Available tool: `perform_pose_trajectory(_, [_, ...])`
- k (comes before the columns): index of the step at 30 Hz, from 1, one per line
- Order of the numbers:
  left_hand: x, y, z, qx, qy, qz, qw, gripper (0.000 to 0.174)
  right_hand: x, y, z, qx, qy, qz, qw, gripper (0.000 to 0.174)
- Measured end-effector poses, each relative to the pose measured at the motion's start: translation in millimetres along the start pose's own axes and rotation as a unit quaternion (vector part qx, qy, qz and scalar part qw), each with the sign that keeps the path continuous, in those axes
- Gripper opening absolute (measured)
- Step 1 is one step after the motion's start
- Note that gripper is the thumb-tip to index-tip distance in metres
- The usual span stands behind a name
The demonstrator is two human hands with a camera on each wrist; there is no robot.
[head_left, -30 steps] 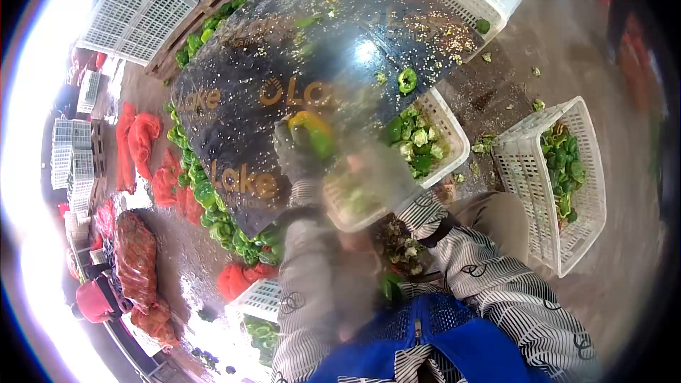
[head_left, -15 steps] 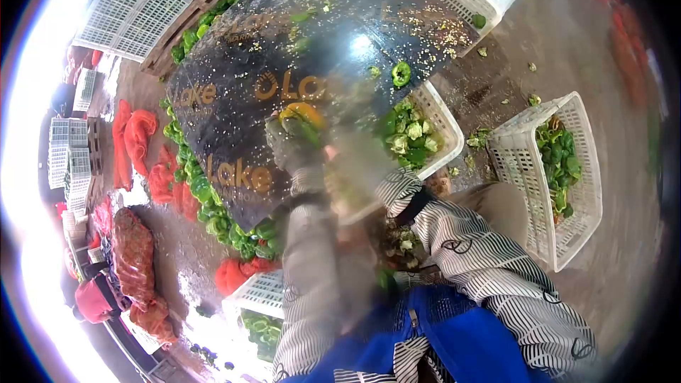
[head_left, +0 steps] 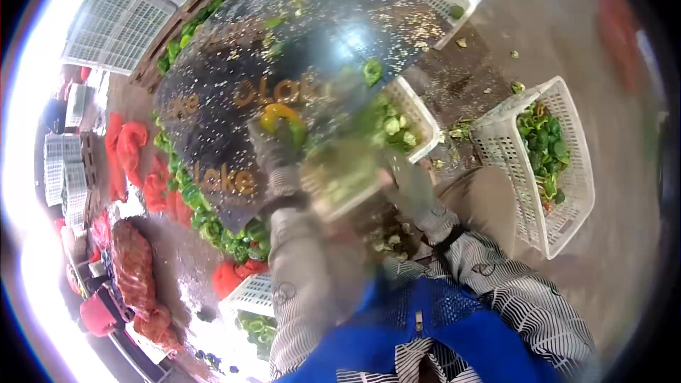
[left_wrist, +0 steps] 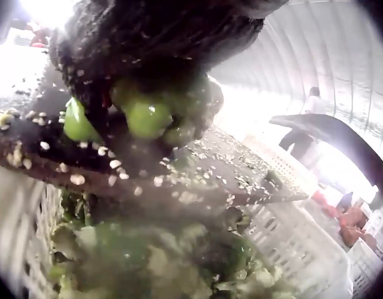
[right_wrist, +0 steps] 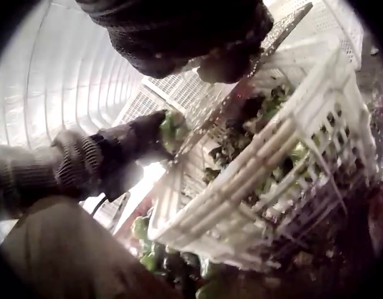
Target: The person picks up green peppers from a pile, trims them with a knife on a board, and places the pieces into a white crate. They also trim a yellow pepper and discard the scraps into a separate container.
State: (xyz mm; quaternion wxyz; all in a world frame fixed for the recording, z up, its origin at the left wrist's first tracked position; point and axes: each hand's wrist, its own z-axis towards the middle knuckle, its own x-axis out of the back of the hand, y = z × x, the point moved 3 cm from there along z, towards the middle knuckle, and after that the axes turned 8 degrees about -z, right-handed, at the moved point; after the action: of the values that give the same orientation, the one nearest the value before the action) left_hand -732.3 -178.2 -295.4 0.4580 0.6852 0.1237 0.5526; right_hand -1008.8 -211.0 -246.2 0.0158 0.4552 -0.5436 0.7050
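In the head view, my gloved left hand (head_left: 273, 152) grips a yellow-and-green bell pepper (head_left: 271, 115) low over the dark printed tabletop (head_left: 206, 110). The left wrist view shows the green side of this pepper (left_wrist: 148, 118) beneath the dark glove, near the seed-strewn table edge. My gloved right hand (head_left: 411, 181) is blurred, to the right of the left one and over the near side of a white crate (head_left: 428, 128) of green pepper cores. From the right wrist, that hand (right_wrist: 191, 40) appears with bent fingers; I cannot tell whether it holds anything.
A cut green pepper piece (head_left: 372, 71) lies at the table's right edge. Green peppers line the table's left side (head_left: 213, 223). Another white crate (head_left: 578, 177) with green peppers stands on the right. Red net sacks (head_left: 131, 145) lie on the floor to the left.
My right hand has drawn back a little toward my body, away from the left hand. The left hand keeps its hold on the pepper. The whole head view has shifted slightly.
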Motion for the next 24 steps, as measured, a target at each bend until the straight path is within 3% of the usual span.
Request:
perform_pose_trajectory(1, [0.0, -0.6, 0.9, 0.002, -0.014, -0.001, 1.0, 0.052, 2.6, 9.3, 13.4, 0.001, 0.044, -0.055, 0.997, 0.046])
perform_pose_trajectory(3, [-5.4, -14.2, 7.5, 0.014, -0.039, -0.027, 0.999, 0.053, 10.6, -0.3, 69.0, -0.153, -0.122, -0.18, 0.964, 0.043])
perform_pose_trajectory(6, [-5.3, -15.1, 7.7, 0.033, -0.053, -0.098, 0.993, 0.054, -8.1, 13.0, 124.6, -0.112, -0.011, -0.035, 0.993, 0.038])
perform_pose_trajectory(7, [-2.0, -8.3, 3.2, 0.046, -0.06, -0.144, 0.987, 0.058, -9.9, 7.8, 140.6, -0.072, -0.033, -0.109, 0.991, 0.036])
perform_pose_trajectory(8, [0.5, 0.1, -0.3, 0.047, -0.055, -0.146, 0.987, 0.058, -13.8, 10.1, 149.2, 0.008, 0.025, -0.155, 0.988, 0.033])
perform_pose_trajectory(10, [6.0, 15.2, -8.3, 0.185, -0.05, -0.284, 0.94, 0.056, -22.1, 15.0, 162.6, 0.148, 0.17, -0.272, 0.935, 0.029])
perform_pose_trajectory(12, [13.2, 5.7, -6.0, 0.168, -0.042, -0.288, 0.942, 0.051, -15.9, 16.6, 185.1, 0.049, 0.029, -0.394, 0.917, 0.025])
perform_pose_trajectory(14, [19.2, 9.6, -11.6, 0.227, -0.051, -0.469, 0.852, 0.045, -19.7, 46.0, 189.2, 0.06, 0.063, -0.4, 0.913, 0.023])
perform_pose_trajectory(15, [7.7, -27.8, 2.0, 0.155, -0.06, -0.548, 0.82, 0.041, -10.5, 44.9, 181.8, 0.087, 0.057, -0.352, 0.93, 0.02])
perform_pose_trajectory(17, [15.7, -17.1, 1.9, 0.189, -0.029, -0.572, 0.798, 0.043, 1.3, 26.5, 175.3, 0.117, 0.053, -0.306, 0.943, 0.02])
perform_pose_trajectory(18, [18.9, -12.3, -1.1, 0.225, -0.003, -0.592, 0.774, 0.044, -0.5, 22.2, 171.8, 0.059, -0.11, -0.352, 0.928, 0.024])
perform_pose_trajectory(19, [21.3, -8.8, -1.1, 0.217, 0.001, -0.591, 0.777, 0.047, 1.5, 15.9, 163.9, -0.001, -0.267, -0.389, 0.882, 0.031])
perform_pose_trajectory(20, [23.1, -7.0, 0.6, 0.213, 0.001, -0.596, 0.774, 0.047, 4.7, -2.1, 156.1, 0.013, -0.306, -0.363, 0.88, 0.033])
perform_pose_trajectory(21, [25.0, -3.9, 1.9, 0.173, -0.024, -0.565, 0.806, 0.048, 12.7, -30.3, 147.7, 0.04, -0.283, -0.328, 0.901, 0.041])
perform_pose_trajectory(22, [25.0, -0.2, 2.3, 0.131, -0.051, -0.533, 0.834, 0.048, -9.4, -29.8, 147.4, 0.103, -0.225, -0.21, 0.946, 0.044])
perform_pose_trajectory(24, [27.9, 5.8, -1.7, 0.076, -0.083, -0.505, 0.856, 0.048, 2.4, -89.9, 135.4, 0.102, -0.248, -0.105, 0.958, 0.062])
